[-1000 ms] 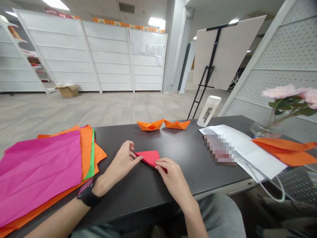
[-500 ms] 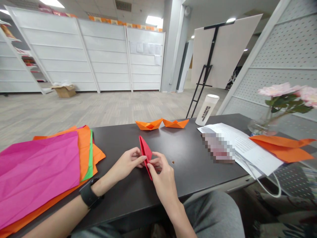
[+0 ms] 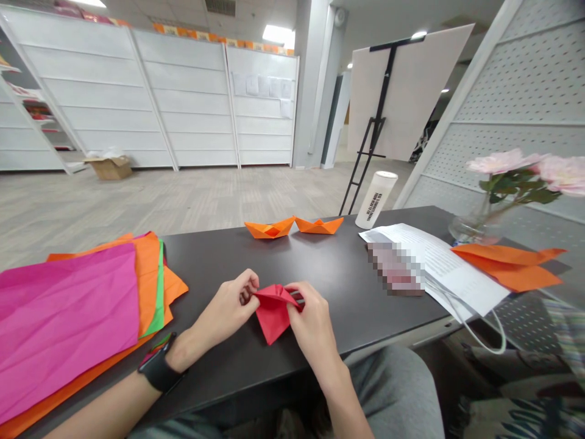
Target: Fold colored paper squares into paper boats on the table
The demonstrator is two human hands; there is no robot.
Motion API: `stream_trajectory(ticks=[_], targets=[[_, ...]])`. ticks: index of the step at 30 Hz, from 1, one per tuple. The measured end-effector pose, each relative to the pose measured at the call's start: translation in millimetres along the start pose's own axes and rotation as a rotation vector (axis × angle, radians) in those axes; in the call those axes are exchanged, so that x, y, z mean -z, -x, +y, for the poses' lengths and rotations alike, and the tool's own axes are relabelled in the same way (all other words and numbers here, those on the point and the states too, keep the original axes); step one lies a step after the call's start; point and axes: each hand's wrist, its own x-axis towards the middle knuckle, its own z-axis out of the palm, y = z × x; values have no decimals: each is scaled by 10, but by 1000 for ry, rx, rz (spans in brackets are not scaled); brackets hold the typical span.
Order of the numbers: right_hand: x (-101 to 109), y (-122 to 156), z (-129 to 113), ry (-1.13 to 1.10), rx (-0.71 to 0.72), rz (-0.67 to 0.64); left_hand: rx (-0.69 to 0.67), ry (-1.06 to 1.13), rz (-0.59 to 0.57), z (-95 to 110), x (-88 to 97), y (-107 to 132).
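A folded piece of red origami paper [image 3: 273, 320] is held between my two hands above the dark table. My left hand [image 3: 235, 299] pinches its left corner, with a black watch on that wrist. My right hand [image 3: 311, 311] grips the right corner between thumb and fingers. The paper's top edge is partly spread, and a pointed corner hangs toward me. Beyond my hands, two orange paper boats [image 3: 270, 229] stand end to end near the table's far edge.
Coloured paper sheets [image 3: 73, 299] are stacked at the left. To the right are a white cup [image 3: 376, 200], printed papers [image 3: 450, 268], a blurred-out item [image 3: 395, 269], a white cable [image 3: 500, 332], folded orange paper [image 3: 512, 268] and a flower vase [image 3: 475, 228].
The red paper has turned from a narrow, edge-on shape to a broad one with its point toward me. My hands have moved apart to its two side corners.
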Motion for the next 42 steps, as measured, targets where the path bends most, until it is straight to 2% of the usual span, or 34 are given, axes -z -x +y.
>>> stream_trajectory(ticks=[6, 11, 14, 19, 23, 25, 29, 33, 38, 42], targets=[[94, -16, 3, 23, 0, -124, -58, -139, -45, -63, 9, -4], [56, 7, 13, -10, -8, -70, -205, -195, -34, -97, 5, -9], [16, 9, 40, -4, 56, -99, -274, -173, -57, -138, 19, -33], [-26, -6, 110, -23, 152, -192, -257, -163, -57, -185, 32, -49], [-22, -15, 137, 15, 161, -155, -255, -177, -48, -203, 16, -45], [-8, -9, 128, 29, 183, -159, -289, -178, -71, -217, 10, -42], [1, 7, 115, 50, 235, -252, -333, -232, -111, -273, 9, -45], [-10, 5, 159, 182, 243, -258, -342, -367, -180, -317, 54, -52], [76, 47, 145, 368, 301, -384, -449, -557, -328, -209, 196, -23], [135, 80, 79, 373, 321, -424, -493, -591, -328, -147, 242, -5]])
